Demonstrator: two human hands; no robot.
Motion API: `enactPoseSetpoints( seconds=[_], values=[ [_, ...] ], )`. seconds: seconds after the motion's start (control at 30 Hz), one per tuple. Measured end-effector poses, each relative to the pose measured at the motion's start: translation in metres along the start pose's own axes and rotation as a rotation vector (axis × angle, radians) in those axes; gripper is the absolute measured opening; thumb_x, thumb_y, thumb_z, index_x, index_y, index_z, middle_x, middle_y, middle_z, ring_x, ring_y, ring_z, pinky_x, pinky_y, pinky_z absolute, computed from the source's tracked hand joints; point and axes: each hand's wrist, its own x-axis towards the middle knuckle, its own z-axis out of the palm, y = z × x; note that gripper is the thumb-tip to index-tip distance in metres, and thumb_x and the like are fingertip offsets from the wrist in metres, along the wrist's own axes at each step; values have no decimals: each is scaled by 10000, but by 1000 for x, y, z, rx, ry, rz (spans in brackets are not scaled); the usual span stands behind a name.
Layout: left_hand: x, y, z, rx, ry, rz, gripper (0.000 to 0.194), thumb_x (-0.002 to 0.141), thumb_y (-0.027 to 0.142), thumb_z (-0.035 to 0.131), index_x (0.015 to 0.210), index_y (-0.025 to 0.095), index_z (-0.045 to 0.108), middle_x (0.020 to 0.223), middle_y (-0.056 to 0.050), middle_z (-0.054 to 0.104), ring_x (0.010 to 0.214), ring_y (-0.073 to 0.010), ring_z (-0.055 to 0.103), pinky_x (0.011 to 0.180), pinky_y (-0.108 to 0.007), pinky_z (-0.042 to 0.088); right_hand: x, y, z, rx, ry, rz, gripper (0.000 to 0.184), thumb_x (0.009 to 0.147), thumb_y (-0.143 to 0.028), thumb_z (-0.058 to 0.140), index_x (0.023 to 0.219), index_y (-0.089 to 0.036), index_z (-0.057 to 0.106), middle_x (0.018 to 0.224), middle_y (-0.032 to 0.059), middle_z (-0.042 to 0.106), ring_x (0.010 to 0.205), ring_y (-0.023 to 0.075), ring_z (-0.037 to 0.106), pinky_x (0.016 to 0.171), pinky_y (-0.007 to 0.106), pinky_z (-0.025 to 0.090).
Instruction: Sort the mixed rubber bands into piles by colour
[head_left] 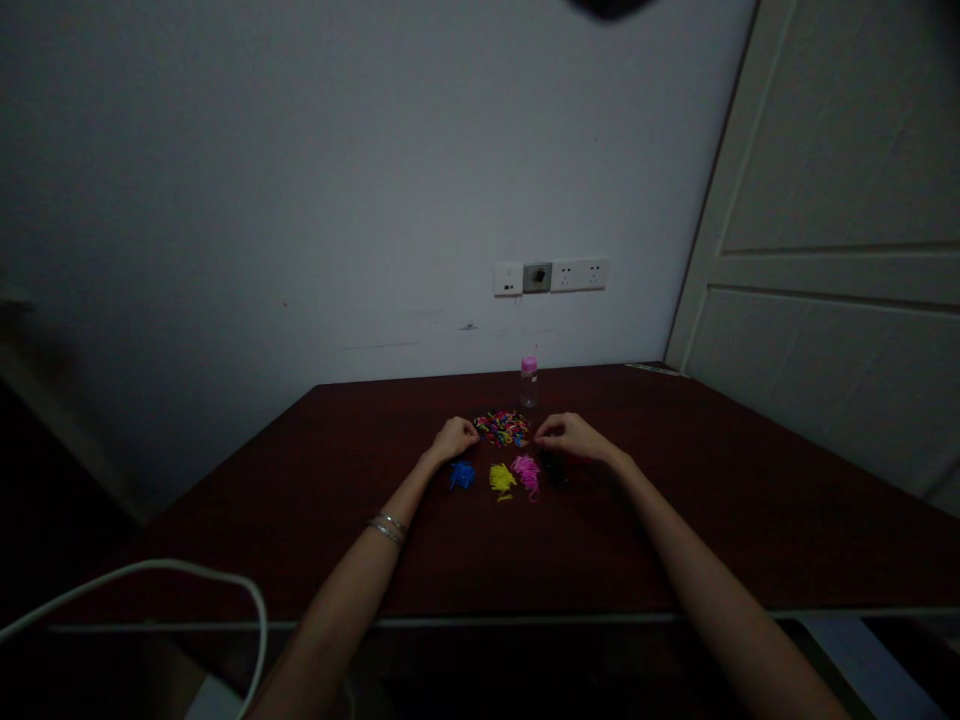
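Observation:
A mixed pile of small coloured pieces point(504, 428), which look like rubber bands, lies on the dark red table. At its left edge is my left hand point(456, 437), fingers curled and tips pinched together. My right hand point(570, 436) hovers by the pile's right edge, thumb and fingers also pinched. Whatever either pinch holds is too small to make out. Nearer me are sorted heaps: a blue heap point(463, 475) below my left hand, a yellow heap point(502, 479) and a pink heap point(526, 473). A dark heap point(555, 467) lies under my right hand, partly hidden.
A clear bottle with a pink cap point(529, 383) stands behind the mixed pile. The table point(360, 430) meets a wall with sockets point(577, 275). A white cable point(172, 566) loops over the near left edge. A pale panelled door point(825, 330) borders the right side.

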Motion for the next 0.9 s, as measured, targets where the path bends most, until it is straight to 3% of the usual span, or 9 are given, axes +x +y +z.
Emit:
enactPoseSetpoints(
  seconds=[0.2,0.4,0.5,0.73,0.9],
  values=[
    [-3,6,-28,-119,-19,89,211,610,217,552,701,76,679,645,-46,636,609,-123,538,589,-210,402,0,1,0,10,10,46,201,686,-289,582,750,-131,689,777,63,685,701,168,610,645,247,462],
    [-28,19,-62,-210,-244,110,198,595,209,558,682,74,674,599,-26,607,557,-96,491,549,-196,371,2,1,0,-21,-9,30,198,690,-284,570,747,-141,695,787,61,691,725,176,614,661,247,461],
    [-44,20,-65,-213,-334,81,182,583,193,557,666,76,670,585,-18,595,538,-86,470,525,-188,354,3,3,1,-30,-18,19,208,693,-286,562,756,-140,696,791,61,691,729,178,616,673,250,459],
    [-62,12,-61,-232,-404,37,173,592,188,566,704,85,650,609,-8,586,544,-76,463,520,-180,345,4,6,3,-35,-26,24,219,690,-297,557,760,-141,693,789,56,690,725,174,615,673,245,455],
    [-64,10,-60,-295,-332,40,211,615,259,600,735,89,637,593,4,556,532,-71,446,508,-182,331,4,8,4,-32,-15,20,212,686,-294,561,759,-139,686,798,62,679,739,175,608,690,253,455]
  ],
)
